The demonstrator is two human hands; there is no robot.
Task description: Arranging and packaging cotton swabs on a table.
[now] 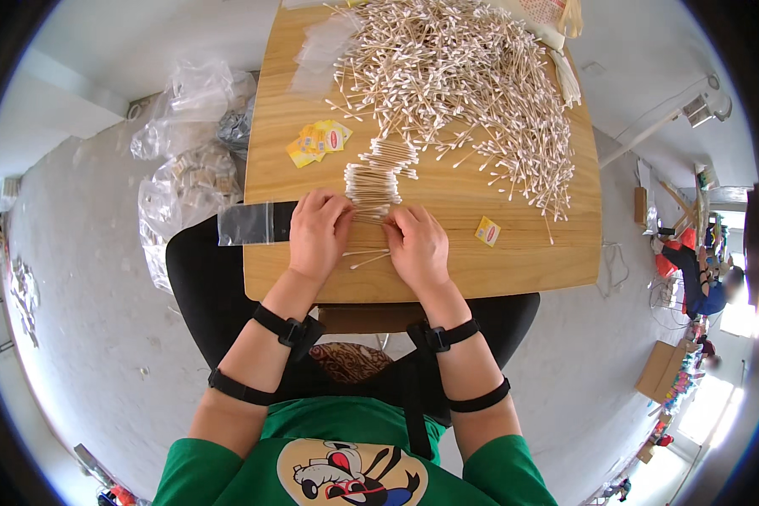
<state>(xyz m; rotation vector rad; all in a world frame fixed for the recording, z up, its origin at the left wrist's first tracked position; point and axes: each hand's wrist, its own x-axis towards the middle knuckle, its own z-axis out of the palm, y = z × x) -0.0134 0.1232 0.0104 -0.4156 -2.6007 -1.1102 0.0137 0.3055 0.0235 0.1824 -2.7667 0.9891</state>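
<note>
My left hand [319,234] and my right hand [419,245] face each other near the table's front edge. Their fingers are pinched at the two ends of the nearest cotton swabs in a row of cotton swabs [373,184] laid side by side; the fingertips partly hide these ends. A couple of loose cotton swabs [368,255] lie between my wrists. Beyond the row spreads a large heap of cotton swabs [455,72] with wooden sticks and white tips. Yellow printed cards [319,142] lie to the left of the row, and a single yellow card [487,231] lies right of my right hand.
The wooden table [523,261] has rounded corners. Clear plastic bags [316,55] lie at its far left, and a small zip bag [246,225] overhangs the left edge. Large filled plastic bags [196,181] stand on the floor at left. Other people are far off at right.
</note>
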